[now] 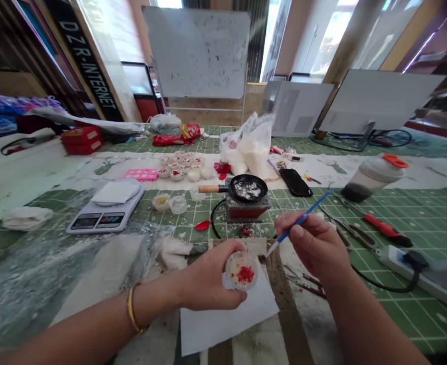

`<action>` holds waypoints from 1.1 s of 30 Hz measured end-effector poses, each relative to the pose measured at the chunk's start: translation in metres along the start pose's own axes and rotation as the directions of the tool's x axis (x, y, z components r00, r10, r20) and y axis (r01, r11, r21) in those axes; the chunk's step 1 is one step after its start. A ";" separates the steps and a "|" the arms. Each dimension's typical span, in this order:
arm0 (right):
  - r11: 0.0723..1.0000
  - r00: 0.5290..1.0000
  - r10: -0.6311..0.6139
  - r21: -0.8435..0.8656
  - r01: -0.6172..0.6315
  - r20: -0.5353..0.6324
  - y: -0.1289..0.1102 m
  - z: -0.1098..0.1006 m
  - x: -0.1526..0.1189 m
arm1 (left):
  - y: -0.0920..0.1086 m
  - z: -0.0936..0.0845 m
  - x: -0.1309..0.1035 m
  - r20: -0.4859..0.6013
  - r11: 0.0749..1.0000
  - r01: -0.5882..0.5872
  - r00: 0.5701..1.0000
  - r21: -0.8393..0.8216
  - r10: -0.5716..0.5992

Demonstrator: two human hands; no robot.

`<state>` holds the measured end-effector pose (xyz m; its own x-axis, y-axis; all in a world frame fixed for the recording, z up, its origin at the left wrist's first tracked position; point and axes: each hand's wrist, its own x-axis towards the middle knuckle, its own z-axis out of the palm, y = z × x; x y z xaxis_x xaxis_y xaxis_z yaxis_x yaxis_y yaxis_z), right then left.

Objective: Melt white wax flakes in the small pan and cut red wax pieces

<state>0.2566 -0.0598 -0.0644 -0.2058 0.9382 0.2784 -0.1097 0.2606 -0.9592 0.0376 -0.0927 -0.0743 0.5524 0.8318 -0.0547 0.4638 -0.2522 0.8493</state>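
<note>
My left hand [208, 281] is closed around a small clear cup [242, 270], which holds a pale filling topped with red flakes. A blue-handled paintbrush [297, 226] is pinched between the fingers of my right hand [314, 241]. Its dark bristle tip points down, just right of the cup and apart from it. Below both hands lies a sheet of white paper [227, 324]. Ahead of them, a small black pan [249, 195] with white pieces in it sits on a little hot plate [246, 209]. A red petal [202, 225] lies to the left of the hot plate.
Several filled cups [176, 175] stand beyond a purple kitchen scale [109, 213]. A plastic bag [251, 147] stands behind the pan, with a phone [295, 182] to its right. Pliers, a red-handled tool [386, 229] and a power strip [413, 266] lie at the right.
</note>
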 end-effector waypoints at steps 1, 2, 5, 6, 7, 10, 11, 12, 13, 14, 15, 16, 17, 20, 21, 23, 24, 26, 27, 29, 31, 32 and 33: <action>1.000 0.999 0.015 0.002 -0.015 0.042 0.003 -0.001 -0.001 | 0.000 0.001 0.000 0.007 1.000 0.002 1.000 -0.009 -0.002; 0.999 0.995 0.034 0.001 -0.034 0.092 0.004 -0.002 -0.002 | -0.001 0.001 -0.001 0.015 1.000 0.006 1.000 -0.020 -0.006; 0.997 0.969 0.076 -0.011 -0.075 0.234 0.002 -0.001 -0.004 | -0.001 0.002 -0.002 0.035 0.999 0.019 0.999 -0.042 -0.018; 0.997 0.960 0.079 -0.015 -0.078 0.268 0.000 -0.001 -0.005 | -0.001 0.003 -0.002 0.039 0.999 0.019 0.999 -0.045 -0.017; 0.997 0.954 0.073 -0.015 -0.071 0.289 -0.001 0.000 -0.005 | -0.001 0.003 -0.003 0.047 0.999 0.014 0.999 -0.050 -0.012; 1.000 0.955 0.026 -0.010 -0.023 0.296 -0.003 0.000 -0.007 | 0.000 0.003 -0.005 0.080 0.998 -0.006 0.997 -0.064 0.011; 1.000 0.953 0.013 -0.014 -0.009 0.302 -0.003 0.000 -0.007 | 0.000 0.003 -0.005 0.090 0.998 -0.009 0.996 -0.064 0.015; 1.000 0.948 0.007 -0.020 -0.001 0.318 -0.003 0.001 -0.008 | 0.000 0.003 -0.006 0.097 0.998 -0.010 0.995 -0.063 0.016; 1.000 0.939 0.011 -0.026 -0.003 0.344 -0.002 0.001 -0.008 | 0.000 0.004 -0.006 0.103 0.998 -0.008 0.995 -0.060 0.014; 0.999 0.926 0.024 -0.035 -0.012 0.377 -0.002 0.002 -0.009 | -0.001 0.005 -0.006 0.109 0.998 -0.006 0.994 -0.057 0.012; 0.999 0.911 0.037 -0.045 -0.020 0.410 -0.001 0.004 -0.009 | -0.002 0.006 -0.006 0.116 0.998 -0.007 0.993 -0.057 0.013; 0.998 0.900 0.049 -0.054 -0.029 0.434 0.000 0.005 -0.010 | -0.003 0.007 -0.006 0.124 0.998 -0.012 0.992 -0.060 0.019; 0.998 0.892 0.060 -0.060 -0.037 0.448 0.001 0.007 -0.010 | -0.004 0.009 -0.007 0.134 0.998 -0.019 0.991 -0.065 0.028; 0.999 0.912 0.035 -0.021 -0.029 0.408 0.004 0.010 -0.010 | -0.003 0.009 -0.007 0.151 0.998 -0.033 0.988 -0.048 0.040; 1.000 0.924 0.015 0.007 -0.020 0.382 0.005 0.010 -0.010 | -0.002 0.008 -0.008 0.153 0.999 -0.033 0.987 -0.032 0.038; 0.998 0.935 -0.015 0.056 -0.005 0.354 0.007 0.009 -0.010 | 0.001 0.007 -0.008 0.158 1.000 -0.031 0.987 -0.006 0.031; 0.998 0.932 -0.021 0.070 -0.005 0.363 0.007 0.008 -0.011 | 0.003 0.006 -0.009 0.159 0.999 -0.034 0.987 -0.001 0.034; 0.997 0.907 -0.012 0.078 -0.023 0.420 0.007 0.009 -0.011 | 0.004 0.005 -0.009 0.160 0.999 -0.047 0.986 0.000 0.047; 0.997 0.892 -0.007 0.075 -0.030 0.452 0.007 0.010 -0.011 | 0.005 0.005 -0.009 0.156 0.998 -0.058 0.986 0.001 0.057; 0.998 0.872 -0.004 0.060 -0.029 0.490 0.007 0.012 -0.012 | 0.004 0.006 -0.009 0.147 0.997 -0.081 0.986 0.001 0.080; 0.998 0.879 -0.012 0.054 -0.015 0.477 0.007 0.013 -0.012 | 0.003 0.007 -0.009 0.149 0.996 -0.092 0.985 -0.003 0.091; 0.998 0.890 -0.017 0.060 -0.011 0.457 0.008 0.014 -0.012 | 0.003 0.008 -0.009 0.150 0.996 -0.089 0.985 -0.001 0.088; 0.997 0.901 -0.021 0.072 -0.011 0.433 0.008 0.014 -0.012 | 0.003 0.008 -0.010 0.149 0.997 -0.082 0.986 0.005 0.080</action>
<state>0.2450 -0.0720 -0.0746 -0.6039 0.7413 0.2928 -0.1774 0.2331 -0.9561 0.0391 -0.1054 -0.0754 0.6846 0.7261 -0.0642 0.4206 -0.3216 0.8484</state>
